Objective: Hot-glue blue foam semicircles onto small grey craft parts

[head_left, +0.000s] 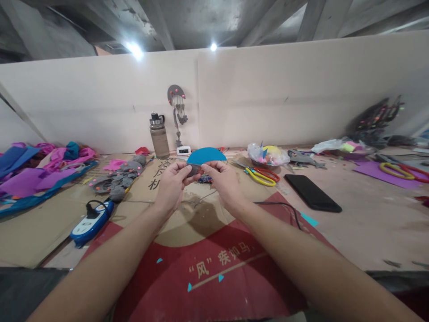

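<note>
Between my two hands, above the cardboard, is a small dark grey piece that looks like felt. My left hand pinches its left end with thumb and fingers. On its right end, the fingers of my right hand are closed in the same way. Just behind the hands stands a blue half-round piece, its lower part hidden. A small dark, speckled bundle lies below the fingertips, partly covered. Both hands rest over the printed red and brown cardboard.
Scissors and a black phone lie to the right, near a plastic-wrapped bowl. Left are a power strip, grey felt pieces and bright fabric. A water bottle stands by the wall; a cable crosses the cardboard.
</note>
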A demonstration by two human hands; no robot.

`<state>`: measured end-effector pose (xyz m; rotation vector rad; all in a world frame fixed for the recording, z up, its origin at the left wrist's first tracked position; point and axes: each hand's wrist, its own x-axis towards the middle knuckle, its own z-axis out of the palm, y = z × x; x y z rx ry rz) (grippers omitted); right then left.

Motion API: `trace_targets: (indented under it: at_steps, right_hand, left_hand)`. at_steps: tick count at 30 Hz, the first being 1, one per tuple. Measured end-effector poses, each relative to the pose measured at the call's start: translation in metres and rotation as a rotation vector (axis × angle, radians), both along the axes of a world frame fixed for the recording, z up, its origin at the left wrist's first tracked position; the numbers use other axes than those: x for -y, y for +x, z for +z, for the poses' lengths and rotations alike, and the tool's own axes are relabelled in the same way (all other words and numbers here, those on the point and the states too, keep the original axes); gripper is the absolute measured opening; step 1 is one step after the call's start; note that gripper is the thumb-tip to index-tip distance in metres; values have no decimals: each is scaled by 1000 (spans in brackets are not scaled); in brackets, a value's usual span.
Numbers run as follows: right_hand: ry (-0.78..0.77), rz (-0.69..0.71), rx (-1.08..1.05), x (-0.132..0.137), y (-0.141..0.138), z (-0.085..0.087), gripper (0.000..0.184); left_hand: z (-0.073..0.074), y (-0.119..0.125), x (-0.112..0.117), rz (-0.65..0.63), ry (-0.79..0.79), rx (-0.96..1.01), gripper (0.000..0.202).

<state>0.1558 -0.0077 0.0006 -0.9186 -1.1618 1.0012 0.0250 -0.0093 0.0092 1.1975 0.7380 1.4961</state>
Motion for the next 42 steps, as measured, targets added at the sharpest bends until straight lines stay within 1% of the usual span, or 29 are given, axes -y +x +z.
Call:
trace_targets:
  at_steps: [9,12,17,20,23,26,29,31,34,36,37,39,42]
  right_hand:
    - [0,46,-31,-3,3,0,21]
    - [1,71,-40,-5,4,1,19]
    - [7,134,7,-8,6,2,17]
    - [14,135,42,-7,7,4,15]
    - [30,124,90,-4,6,4,12]
    - [77,97,117,-4,4,1,10]
    - [128,87,146,-6,2,-4,9]
    - [160,93,185,-6,1,-7,12]
    - [151,81,237,-4,2,-7,16]
    - [125,61,256,-3,3,-7,15]
    - [122,52,274,-3,3,-6,15]
    - [144,28,351,-3,4,-7,15]
    - [231,-4,496,-4,5,-8,15]
  left_hand:
    - [0,0,2,-62,-13,28,15]
    - [1,-2,1,-103,-66,60,11]
    - [-1,-6,-6,-164,-202,80,6]
    - [-5,-7,-11,-163,-268,97,5]
    - [-10,-4,-14,-149,-289,127,3]
    - [-11,-2,-13,-128,-276,71,3]
    - [-10,-1,-10,-153,-246,-3,6]
    - [-10,-1,-8,-173,-225,-3,7]
    - [-13,0,-7,-213,-173,14,10]
    - [-15,2,-8,-224,-96,-38,16]
    - [-16,2,-8,-208,-54,-91,18]
    - [-17,3,-9,-138,8,-224,21]
    - [-17,2,-8,-1,2,-417,18]
